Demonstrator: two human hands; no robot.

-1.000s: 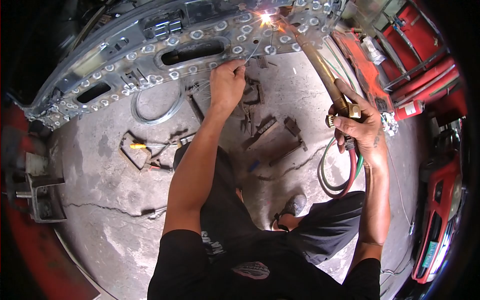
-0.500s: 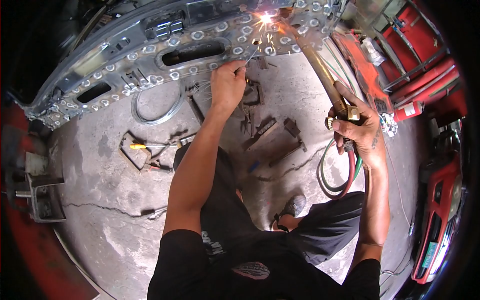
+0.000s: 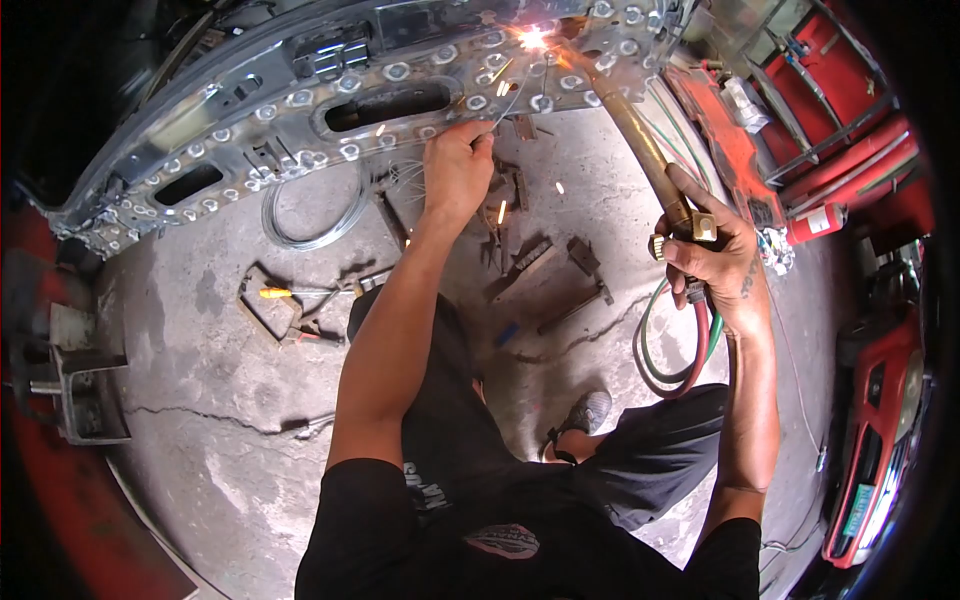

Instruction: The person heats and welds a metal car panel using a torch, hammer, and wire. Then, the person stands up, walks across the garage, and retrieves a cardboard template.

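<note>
In my right hand (image 3: 722,245) is a brass gas torch (image 3: 640,140), gripped around its valve end. Its tip meets a bright glow (image 3: 533,40) on a grey metal car panel (image 3: 290,120) dotted with many round weld spots. Red and green hoses (image 3: 690,360) hang from the torch below my hand. My left hand (image 3: 458,165) is closed, pinching a thin wire rod (image 3: 514,98) that rises toward the glow. It sits just below the panel's lower edge. Sparks fall beneath the glow. The torch tip is partly lost in the glare.
A wire coil (image 3: 315,210) lies under the panel. Across the concrete floor are clamps (image 3: 290,305), a wire brush (image 3: 525,268) and metal pieces (image 3: 590,268). A red rack (image 3: 800,100) stands at the upper right, a red car bumper (image 3: 870,440) at the right edge.
Both hands stay almost in place. The falling sparks have spread wider and lower, some now near my left forearm.
</note>
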